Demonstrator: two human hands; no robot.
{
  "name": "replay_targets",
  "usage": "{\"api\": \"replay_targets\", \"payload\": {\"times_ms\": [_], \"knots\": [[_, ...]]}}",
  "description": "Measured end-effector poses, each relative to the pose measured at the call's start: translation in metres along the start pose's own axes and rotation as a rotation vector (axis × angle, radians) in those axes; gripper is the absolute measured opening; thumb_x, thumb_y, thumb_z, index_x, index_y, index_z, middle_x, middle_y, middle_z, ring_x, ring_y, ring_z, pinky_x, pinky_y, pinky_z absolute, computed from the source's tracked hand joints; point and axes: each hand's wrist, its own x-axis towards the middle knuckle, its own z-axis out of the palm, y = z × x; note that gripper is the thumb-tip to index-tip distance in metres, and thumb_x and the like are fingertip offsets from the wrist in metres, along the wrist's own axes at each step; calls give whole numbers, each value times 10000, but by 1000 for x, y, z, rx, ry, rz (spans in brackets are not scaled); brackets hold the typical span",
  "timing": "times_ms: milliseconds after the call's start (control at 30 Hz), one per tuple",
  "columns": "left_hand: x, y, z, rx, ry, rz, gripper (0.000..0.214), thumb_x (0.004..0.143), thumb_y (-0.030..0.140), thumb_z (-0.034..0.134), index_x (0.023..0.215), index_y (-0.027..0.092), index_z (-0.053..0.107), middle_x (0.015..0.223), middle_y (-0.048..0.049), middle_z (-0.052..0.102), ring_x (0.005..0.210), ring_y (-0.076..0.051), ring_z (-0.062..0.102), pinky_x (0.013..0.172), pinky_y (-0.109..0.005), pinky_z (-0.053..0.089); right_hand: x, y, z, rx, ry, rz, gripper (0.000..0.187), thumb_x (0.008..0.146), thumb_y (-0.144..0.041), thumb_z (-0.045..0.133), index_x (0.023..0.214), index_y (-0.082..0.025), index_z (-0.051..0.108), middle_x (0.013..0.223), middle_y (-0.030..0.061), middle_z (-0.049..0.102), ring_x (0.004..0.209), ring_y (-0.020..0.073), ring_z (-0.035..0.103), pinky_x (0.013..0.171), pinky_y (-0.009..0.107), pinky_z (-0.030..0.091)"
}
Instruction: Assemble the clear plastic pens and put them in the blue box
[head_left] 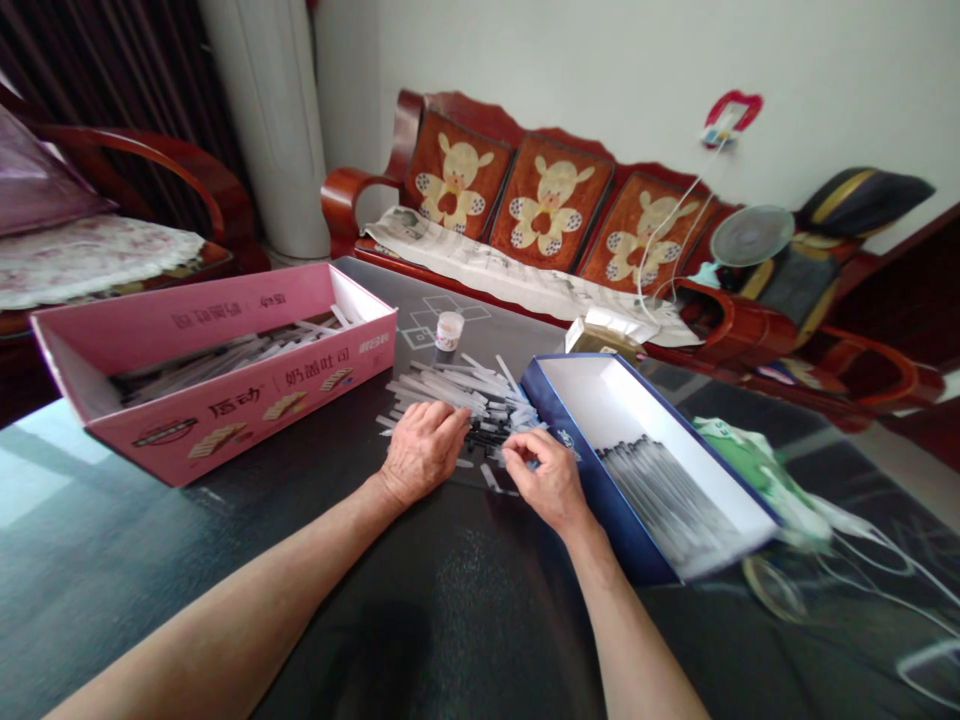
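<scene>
**Left hand** (422, 452): fingers were together and lay flat, pressing on a loose heap of translucent white plastic sticks (465, 398) on the table.
**Right hand** (541, 482): fingertips (517, 456) were drawn together at the heap's edge; any clamped stick could not be made out.
**Open blue-and-white cardboard box** (592, 470): just right of the heap, with dark-tipped sticks (660, 497) aligned in one mass and its near end unfilled.
**Open pink printed cardboard box** (247, 412): left of the heap, holding pale sticks (225, 352) partly hidden by its wall.
**Small white-capped jar** (449, 330): beyond the heap.
**Glossy black table** (135, 560): beneath all.
**Status:** some sticks lay boxed; the heap remained loose. Stick ends were blurred.
</scene>
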Motion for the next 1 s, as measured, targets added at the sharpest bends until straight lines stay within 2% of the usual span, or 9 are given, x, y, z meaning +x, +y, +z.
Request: {"api": "replay_targets", "payload": {"times_ms": [100, 267, 400, 500, 633, 733, 867, 1000], "knots": [[0, 0, 1, -6, 1, 12, 240, 939, 268, 425, 1083, 179, 597, 894, -69, 624, 796, -182, 534, 739, -327, 407, -1, 0, 2, -35, -46, -1, 100, 809, -184, 562, 747, -213, 635, 719, 11, 602, 681, 155, 569, 660, 271, 444], [0, -2, 1, -12, -4, 11, 237, 924, 231, 437, 1101, 181, 587, 931, -77, 642, 817, -195, 550, 762, -353, 410, -2, 9, 6, -83, -23, 33, 103, 814, -198, 559, 776, -216, 652, 733, 20, 612, 672, 162, 578, 650, 283, 450], [4, -1, -7, -116, 49, 84, 262, 904, 119, 413, 1122, 176, 548, 1066, -87, 655, 1020, -209, 584, 909, -393, 409, -2, 5, 9, 17, 45, 46, 135, 840, -233, 539, 877, -208, 667, 836, 48, 659, 764, 181, 614, 720, 304, 476], [7, 7, -14, -303, 105, 139, 248, 897, 66, 379, 1075, 168, 520, 1143, -102, 640, 1180, -191, 542, 959, -368, 427, -2, 0, 13, 251, 113, 189, 238, 871, -336, 520, 1022, -200, 644, 992, 76, 689, 873, 201, 643, 728, 310, 503], [7, 21, -17, -522, 104, 127, 161, 908, 88, 413, 1017, 166, 502, 1162, -128, 634, 1178, -178, 556, 958, -328, 469, -1, -4, 21, 635, 149, 480, 433, 866, -496, 508, 1171, -197, 575, 1124, 97, 671, 879, 202, 670, 574, 259, 506], [5, 28, -17, -613, 64, 124, 163, 908, 90, 439, 1039, 169, 498, 1183, -134, 624, 1174, -174, 560, 959, -313, 477, 0, -8, 25, 897, 155, 590, 439, 800, -493, 616, 1128, -203, 595, 1082, 77, 685, 864, 183, 677, 523, 209, 481], [5, 34, -19, -670, 48, 121, 171, 908, 91, 449, 1051, 167, 502, 1173, -125, 624, 1163, -168, 564, 951, -299, 482, 4, -10, 23, 1222, 159, 708, 344, 696, -372, 754, 980, -208, 650, 933, 18, 705, 791, 138, 680, 512, 170, 486], [6, 29, -17, -647, 92, 38, 109, 891, 135, 512, 991, 168, 543, 1057, -88, 653, 1028, -154, 617, 888, -276, 499, 10, -5, 13, 1393, 315, 798, 326, 611, -274, 815, 890, -217, 655, 767, -42, 689, 658, 91, 654, 513, 160, 504]]}}
